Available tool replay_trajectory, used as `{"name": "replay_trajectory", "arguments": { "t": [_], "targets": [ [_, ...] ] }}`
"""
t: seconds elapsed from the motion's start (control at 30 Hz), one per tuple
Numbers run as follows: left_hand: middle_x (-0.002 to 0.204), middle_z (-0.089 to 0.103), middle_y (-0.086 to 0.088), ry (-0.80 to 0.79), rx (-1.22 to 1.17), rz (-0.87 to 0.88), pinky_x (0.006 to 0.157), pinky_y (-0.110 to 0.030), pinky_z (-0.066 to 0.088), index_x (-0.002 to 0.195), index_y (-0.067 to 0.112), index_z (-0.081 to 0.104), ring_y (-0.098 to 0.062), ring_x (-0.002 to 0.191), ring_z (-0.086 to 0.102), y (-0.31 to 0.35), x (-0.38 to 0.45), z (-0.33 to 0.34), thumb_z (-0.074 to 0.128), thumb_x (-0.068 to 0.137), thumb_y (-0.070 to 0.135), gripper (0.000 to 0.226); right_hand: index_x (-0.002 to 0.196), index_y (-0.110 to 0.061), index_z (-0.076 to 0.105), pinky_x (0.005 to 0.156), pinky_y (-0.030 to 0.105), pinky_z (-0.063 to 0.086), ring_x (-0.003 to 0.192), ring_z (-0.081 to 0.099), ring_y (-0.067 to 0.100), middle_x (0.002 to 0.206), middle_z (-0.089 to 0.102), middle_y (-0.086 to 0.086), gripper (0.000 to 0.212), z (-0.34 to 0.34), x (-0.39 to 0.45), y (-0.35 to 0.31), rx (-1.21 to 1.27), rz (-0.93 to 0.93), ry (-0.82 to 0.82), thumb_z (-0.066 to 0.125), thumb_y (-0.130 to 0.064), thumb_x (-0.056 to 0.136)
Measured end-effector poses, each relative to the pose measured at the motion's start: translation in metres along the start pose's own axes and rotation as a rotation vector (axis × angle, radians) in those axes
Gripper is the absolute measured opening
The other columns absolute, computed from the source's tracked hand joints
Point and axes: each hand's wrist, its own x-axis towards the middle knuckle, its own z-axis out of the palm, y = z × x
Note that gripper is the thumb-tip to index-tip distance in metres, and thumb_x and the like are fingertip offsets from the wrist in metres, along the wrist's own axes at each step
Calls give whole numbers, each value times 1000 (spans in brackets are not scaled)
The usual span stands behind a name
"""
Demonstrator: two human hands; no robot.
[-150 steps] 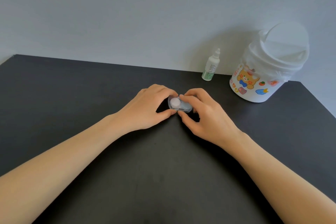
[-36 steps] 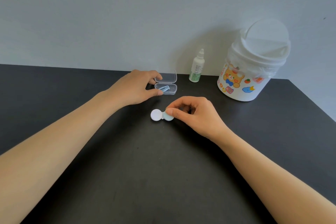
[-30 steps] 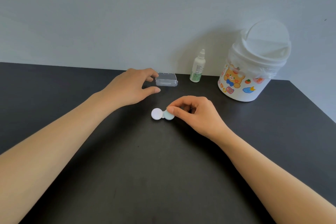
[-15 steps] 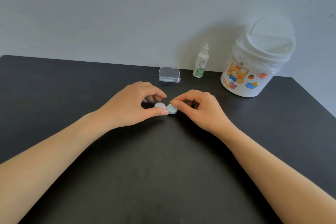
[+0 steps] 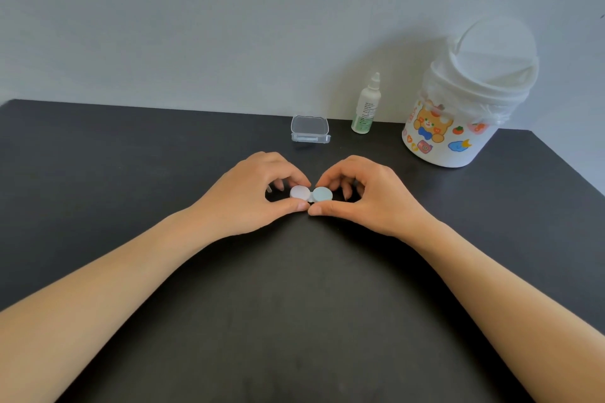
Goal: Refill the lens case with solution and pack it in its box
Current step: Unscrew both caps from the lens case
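The lens case (image 5: 311, 194) lies flat on the black table (image 5: 131, 173), with a white cap on its left and a pale blue cap on its right. My left hand (image 5: 255, 193) pinches the white cap between thumb and fingers. My right hand (image 5: 363, 193) pinches the blue cap the same way. The clear plastic box (image 5: 310, 129) stands open behind the hands, its lid tilted up. The solution bottle (image 5: 366, 106), white with a green label and a capped nozzle, stands upright to the right of the box near the wall.
A white lidded bin (image 5: 465, 98) with bear stickers stands at the back right corner. The table's right edge (image 5: 569, 167) runs diagonally past it. A pale wall closes the far side.
The box was opened and the lens case taken out. My left hand left the box at the back and came to the case's white cap. My right hand stayed on the blue cap.
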Motion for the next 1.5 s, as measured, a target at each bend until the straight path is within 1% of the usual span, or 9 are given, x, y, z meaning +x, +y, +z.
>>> {"name": "replay_trajectory", "arguments": {
  "t": [0.07, 0.17, 0.5, 0.9, 1.07, 1.23, 1.33, 1.4, 1.5],
  "targets": [
    [96, 60, 18, 5, -9, 4, 79, -27, 50, 99, 42, 70, 0, 94, 53, 1, 0, 1, 75, 82, 43, 18, 90, -29, 70, 62, 21, 45, 72, 56, 12, 85, 66, -8, 40, -1, 0, -1, -6, 14, -5, 87, -56, 65],
    [96, 60, 18, 2, -12, 10, 79, -27, 49, 99, 41, 71, -1, 94, 53, 2, -1, 1, 75, 82, 41, 17, 88, -26, 70, 62, 19, 44, 72, 56, 12, 84, 66, -5, 41, -3, -1, -1, -15, 21, -9, 88, -55, 65],
    [97, 61, 16, -3, -11, -1, 82, -33, 51, 100, 42, 73, -2, 95, 53, 5, -3, 1, 74, 84, 42, 17, 85, -28, 74, 58, 18, 43, 66, 53, 3, 79, 67, -7, 39, -4, -1, -3, 10, 68, -23, 82, -59, 63],
    [98, 62, 14, -14, -11, 6, 83, -41, 51, 100, 42, 73, -6, 95, 53, 8, -3, 2, 74, 84, 40, 15, 85, -28, 78, 59, 18, 40, 63, 52, 3, 80, 70, -6, 28, -6, 0, 0, 86, 51, -49, 89, -46, 67],
    [98, 62, 13, -16, -29, 11, 84, -39, 50, 98, 42, 72, -6, 95, 54, 7, -3, 2, 74, 85, 40, 14, 91, -31, 77, 61, 16, 41, 71, 59, 12, 86, 70, -7, 23, -8, -2, 1, 49, 13, -76, 87, -42, 73],
    [96, 62, 15, 5, -55, -2, 83, -31, 50, 96, 40, 72, -4, 93, 55, 5, -5, 3, 77, 81, 41, 16, 102, -26, 75, 66, 13, 41, 72, 59, 14, 96, 66, -3, 24, -5, -6, -1, 19, -63, -83, 83, -21, 80],
    [96, 61, 16, 10, -75, -17, 82, -27, 49, 96, 37, 72, -3, 92, 56, 4, -5, 2, 78, 81, 40, 17, 108, -24, 71, 65, 13, 42, 70, 61, 14, 96, 65, -3, 34, -4, -4, -3, 12, -58, -32, 84, -35, 79],
    [97, 62, 15, -1, -82, -17, 81, -25, 48, 97, 36, 72, -4, 92, 55, 5, -5, 2, 78, 81, 39, 17, 99, -24, 70, 64, 14, 42, 69, 61, 15, 94, 65, 0, 40, -4, -3, -3, -25, -26, 3, 83, -51, 73],
    [97, 62, 16, -10, -85, -15, 80, -23, 47, 97, 37, 72, -3, 91, 55, 5, -4, 2, 79, 81, 37, 17, 88, -24, 71, 63, 13, 41, 68, 58, 13, 93, 63, 0, 35, -4, -2, -3, -70, -23, 8, 84, -51, 72]
  ]
}}
